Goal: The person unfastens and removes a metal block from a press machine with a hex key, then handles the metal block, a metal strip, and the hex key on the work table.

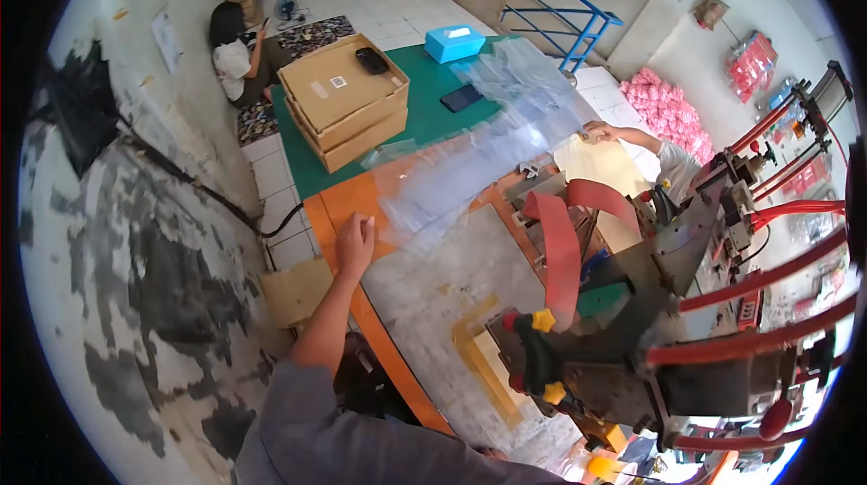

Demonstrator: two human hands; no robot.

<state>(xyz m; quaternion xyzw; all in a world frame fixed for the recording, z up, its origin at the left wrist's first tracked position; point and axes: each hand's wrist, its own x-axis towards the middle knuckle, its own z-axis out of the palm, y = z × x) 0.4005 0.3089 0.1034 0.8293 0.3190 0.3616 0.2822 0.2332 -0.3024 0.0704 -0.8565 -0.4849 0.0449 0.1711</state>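
My left hand (355,243) is closed, its fingers curled, over the orange table surface (332,205) near the left edge. What it holds, if anything, is hidden. Just to its right lie clear plastic sheets (433,198), overlapping in a long spread toward the far side. My right hand is not visible. Across the table, another person's hand (603,131) rests at a pale yellow sheet (601,164). In front of me a press-like machine (623,377) with yellow star knobs and red hoses stands over a grey slab (433,291).
Brown cardboard boxes (348,92) are stacked on the green tabletop (420,88), with a black object on top. A blue box (453,43) and a dark phone (461,98) lie beyond. A red strap (560,259) loops beside the machine. Someone sits on the floor by the left wall.
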